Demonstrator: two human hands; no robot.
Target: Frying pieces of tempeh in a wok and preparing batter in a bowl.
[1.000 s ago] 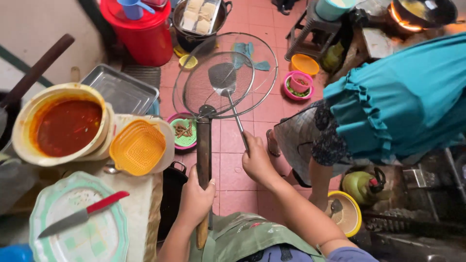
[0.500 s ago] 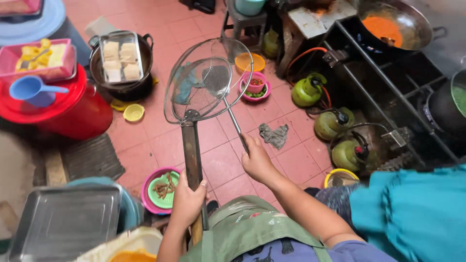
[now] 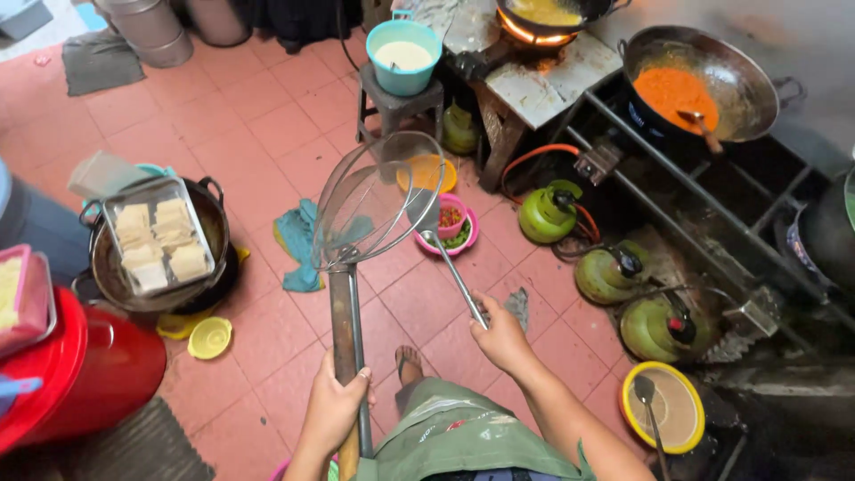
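Red floor tiles (image 3: 267,125) fill a cramped kitchen, with a low stove frame along the right side. On it sits a wok (image 3: 699,80) holding orange-red sauce and a ladle; behind it a second pan (image 3: 548,13) of yellow liquid stands over a lit burner. A teal bucket (image 3: 403,56) of pale batter rests on a small stool. Three green gas bottles (image 3: 614,272) stand on the floor below the stove. A pink bowl (image 3: 450,224) with chopped red and green bits sits beside an orange bowl (image 3: 427,174). At left, a dark pot (image 3: 160,258) carries a metal tray (image 3: 158,236) of pale tofu blocks; a small yellow bowl (image 3: 209,338) lies just beside it, and a red tub (image 3: 85,374) fills the corner. At lower right a yellow-rimmed bowl (image 3: 663,408) holds a spatula.

The left hand (image 3: 334,410) is closed around the wooden handle of a wire skimmer (image 3: 374,200), held upright-tilted over the floor, its mesh empty. The right hand (image 3: 500,334) grips the thin handle of a metal ladle (image 3: 426,212), whose bowl lies against the skimmer's mesh.

Compared with half a second ago, the view has swung right: the stove and wok now show fully, the tofu pot has slid to the left edge, and the person in teal at the lower right is out of view. Both hands keep the same hold on the tools.
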